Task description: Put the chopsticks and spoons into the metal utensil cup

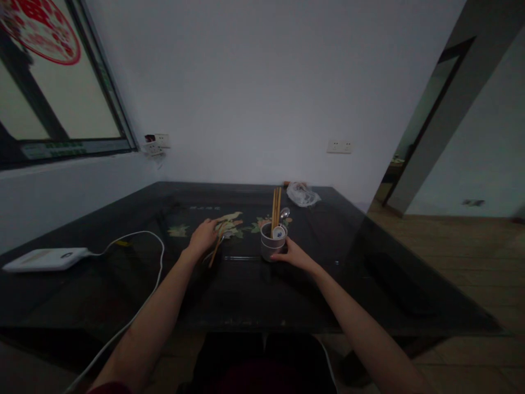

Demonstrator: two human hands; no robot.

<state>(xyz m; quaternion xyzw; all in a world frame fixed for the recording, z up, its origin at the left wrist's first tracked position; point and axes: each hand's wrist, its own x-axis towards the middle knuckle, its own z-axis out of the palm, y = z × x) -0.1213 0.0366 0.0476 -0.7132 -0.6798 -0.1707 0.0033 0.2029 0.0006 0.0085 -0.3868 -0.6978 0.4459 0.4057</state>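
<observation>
My left hand (203, 236) is at the middle left of the table, its fingers curled against wooden chopsticks (215, 252). The chopsticks slant down toward me, and a small shiny metal piece (222, 238), perhaps a spoon, shows beside them. How the fingertips and thumb meet them is partly hidden. My right hand (296, 255) grips the lower right side of a grey cup (267, 249), thumb across its front. Upright in the cup stand several chopsticks (276, 208), a metal spoon (284, 213) and a white spoon (279, 232) with a blue mark.
A crumpled clear plastic bag (302, 194) lies at the back of the dark glossy table (254, 306), by the wall. On the left, a white power bank (47, 259) has a white cable (161, 262) curving toward my left arm. A dark flat object (396, 282) lies at right.
</observation>
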